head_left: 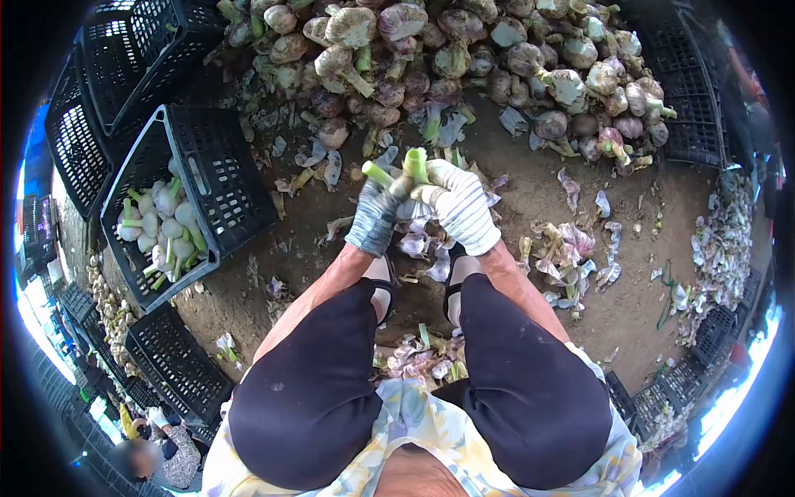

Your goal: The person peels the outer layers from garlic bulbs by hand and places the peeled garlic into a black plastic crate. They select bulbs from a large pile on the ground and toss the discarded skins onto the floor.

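Observation:
Both my hands wear striped knit gloves and meet in front of my knees. My left hand, in a soiled grey glove, has its fingers closed around garlic. A cut green garlic stem stands up between the hands, and a second stem points left above my left fingers. My right hand, in a whiter glove, is closed with its fingertips against the same garlic. The bulbs are mostly hidden by the gloves. Just beyond lies a large heap of unpeeled garlic with dirty purple skins.
At the left, a tilted black crate contains peeled white garlic bulbs. More black crates stand around the edges. Shed skins litter the dirt floor between and beside my feet. Another person sits at the lower left.

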Motion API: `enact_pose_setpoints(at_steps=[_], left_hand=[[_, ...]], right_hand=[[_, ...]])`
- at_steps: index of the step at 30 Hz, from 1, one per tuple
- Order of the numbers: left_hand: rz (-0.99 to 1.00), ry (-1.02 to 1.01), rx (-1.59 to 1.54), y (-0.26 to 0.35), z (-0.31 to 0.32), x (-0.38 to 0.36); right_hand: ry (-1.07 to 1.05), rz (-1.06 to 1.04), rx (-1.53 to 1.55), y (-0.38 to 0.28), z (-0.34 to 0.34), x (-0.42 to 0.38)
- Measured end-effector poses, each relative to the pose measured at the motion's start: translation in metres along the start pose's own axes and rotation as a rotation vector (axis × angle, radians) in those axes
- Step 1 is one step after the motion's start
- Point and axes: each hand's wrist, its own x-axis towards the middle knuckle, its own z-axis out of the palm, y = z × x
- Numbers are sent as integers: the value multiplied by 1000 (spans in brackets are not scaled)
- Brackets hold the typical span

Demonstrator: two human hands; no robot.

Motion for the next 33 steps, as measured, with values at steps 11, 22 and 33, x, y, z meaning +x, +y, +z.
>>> enact_pose_setpoints(at_steps=[11,22,33], left_hand=[[104,-198,-24,48,9,-11],[441,284,566,23,35,-6],[-19,-137,-92,63,15,-20]], right_hand=[[93,-310,-692,21,-35,19],[184,-133,-761,-7,26,2],[-139,-365,-446,59,4,10]])
